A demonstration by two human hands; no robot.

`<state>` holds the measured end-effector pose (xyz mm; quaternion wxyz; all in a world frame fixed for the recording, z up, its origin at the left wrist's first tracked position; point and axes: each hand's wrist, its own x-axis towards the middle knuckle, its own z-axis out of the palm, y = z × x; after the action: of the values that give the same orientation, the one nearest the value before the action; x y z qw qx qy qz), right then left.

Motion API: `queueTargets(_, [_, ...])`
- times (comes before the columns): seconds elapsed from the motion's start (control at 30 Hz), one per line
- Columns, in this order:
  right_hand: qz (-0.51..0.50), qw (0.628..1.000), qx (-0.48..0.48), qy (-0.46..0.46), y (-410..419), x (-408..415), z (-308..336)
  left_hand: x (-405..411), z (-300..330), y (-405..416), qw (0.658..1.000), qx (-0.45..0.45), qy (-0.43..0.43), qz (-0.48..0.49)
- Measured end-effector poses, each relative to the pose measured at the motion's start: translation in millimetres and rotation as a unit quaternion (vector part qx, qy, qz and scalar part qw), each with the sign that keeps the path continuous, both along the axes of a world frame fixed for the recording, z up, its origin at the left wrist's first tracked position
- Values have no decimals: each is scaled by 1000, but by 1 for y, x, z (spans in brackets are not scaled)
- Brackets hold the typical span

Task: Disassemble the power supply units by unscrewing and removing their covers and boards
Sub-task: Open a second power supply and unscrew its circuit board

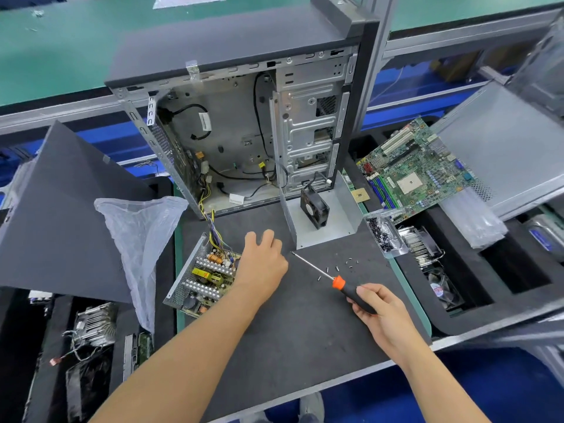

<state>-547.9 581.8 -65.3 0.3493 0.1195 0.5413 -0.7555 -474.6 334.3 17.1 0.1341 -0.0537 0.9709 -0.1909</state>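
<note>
You have one opened power supply unit (203,277) on the dark surface (293,325), board up, its wires running into the one computer case (244,132) behind. Your left hand (262,264) rests at its right edge, fingers curled over it; whether they grip is hard to tell. Your right hand (381,312) grips one screwdriver (332,280) by the handle. About ten loose screws (338,268) lie beside the shaft, too small to count surely. One removed cover (323,215) holds one fan (314,207)

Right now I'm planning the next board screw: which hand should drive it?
Right, probably. The right hand grips the orange-and-black screwdriver. The left hand rests on the open grey metal power supply, placed to steady it.
</note>
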Motion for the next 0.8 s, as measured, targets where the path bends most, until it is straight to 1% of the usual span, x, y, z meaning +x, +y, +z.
queueTargets(0.1, [0,1000,3,-2,1,1,-1,0,1,-1,998,-36,-33,-42])
queueTargets(0.3, [-8,1000,12,-1,1,1,-2,-5,-1,1,992,-93,-59,-65])
queueTargets(0.47, [-10,1000,17,-1,1,2,1,-8,-4,0,989,-114,-62,-73])
queueTargets(0.57, [-11,1000,17,-2,1,2,1,-8,-5,0,989,-116,-65,-66])
queueTargets(0.8, [-7,1000,20,-1,1,0,-1,-17,-3,4,986,-126,-100,-31])
